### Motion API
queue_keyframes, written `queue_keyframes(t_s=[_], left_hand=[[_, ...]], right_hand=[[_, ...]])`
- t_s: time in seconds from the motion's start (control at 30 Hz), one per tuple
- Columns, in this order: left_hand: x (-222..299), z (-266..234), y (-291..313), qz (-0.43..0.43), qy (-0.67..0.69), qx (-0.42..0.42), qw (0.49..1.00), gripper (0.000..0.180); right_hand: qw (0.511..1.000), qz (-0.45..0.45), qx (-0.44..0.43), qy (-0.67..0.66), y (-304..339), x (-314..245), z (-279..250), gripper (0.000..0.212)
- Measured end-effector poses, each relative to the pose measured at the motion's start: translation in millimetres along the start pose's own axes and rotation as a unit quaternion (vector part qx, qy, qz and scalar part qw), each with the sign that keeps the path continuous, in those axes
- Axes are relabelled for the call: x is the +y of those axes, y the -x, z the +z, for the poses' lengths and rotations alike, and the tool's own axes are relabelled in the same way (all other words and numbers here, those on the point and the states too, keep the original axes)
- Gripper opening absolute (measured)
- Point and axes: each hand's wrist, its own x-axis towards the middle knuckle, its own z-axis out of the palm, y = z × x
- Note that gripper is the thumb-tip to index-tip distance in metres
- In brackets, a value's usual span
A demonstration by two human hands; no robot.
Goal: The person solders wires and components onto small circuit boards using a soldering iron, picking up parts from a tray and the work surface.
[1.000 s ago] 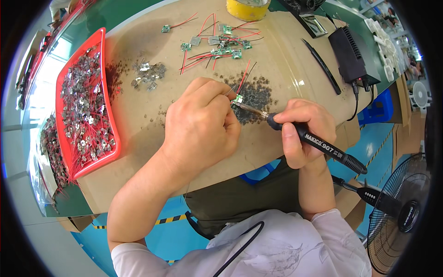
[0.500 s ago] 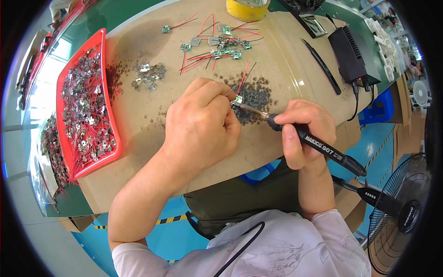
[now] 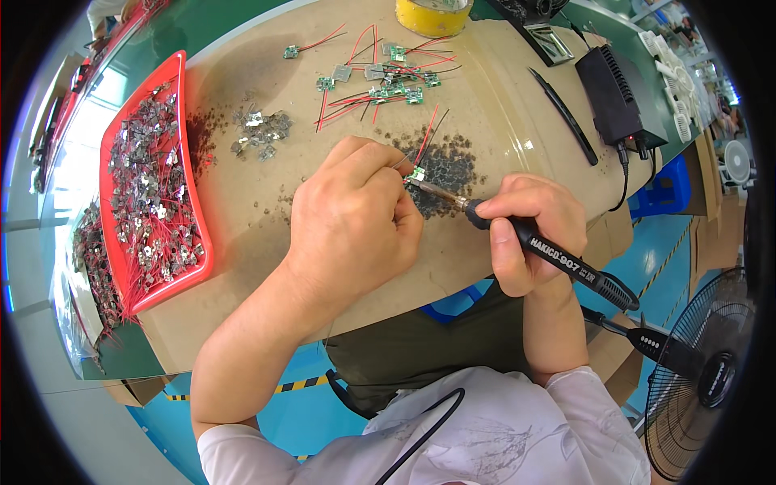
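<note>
My left hand (image 3: 352, 222) rests on the brown cardboard work surface (image 3: 259, 218), its fingertips pinching a small green circuit board (image 3: 417, 174) with a red and a black wire leading away from it. My right hand (image 3: 533, 230) grips a black soldering iron (image 3: 558, 259) like a pen. The iron's metal tip touches the little board over a dark scorched patch (image 3: 453, 166) of the cardboard.
A red tray (image 3: 153, 186) of small metal parts with red wires lies at the left. Several finished green boards with wires (image 3: 388, 81) lie at the back, a small pile of metal clips (image 3: 259, 129) beside them. A yellow tape roll (image 3: 432, 14), black power unit (image 3: 618, 97), fan (image 3: 711, 380).
</note>
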Motion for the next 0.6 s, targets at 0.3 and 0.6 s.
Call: queue_keyframes(t_s=[0.3,0.6], left_hand=[[0.4,0.0,0.3,-0.004,-0.01,-0.005,1.0,0.012],[1.5,-0.1,-0.7,-0.003,-0.012,-0.003,1.0,0.012]], right_hand=[[1.0,-0.011,0.0,0.006,1.2,1.4,0.2,0.01],[1.0,-0.011,-0.002,0.015,1.2,0.4,-1.0,0.01]])
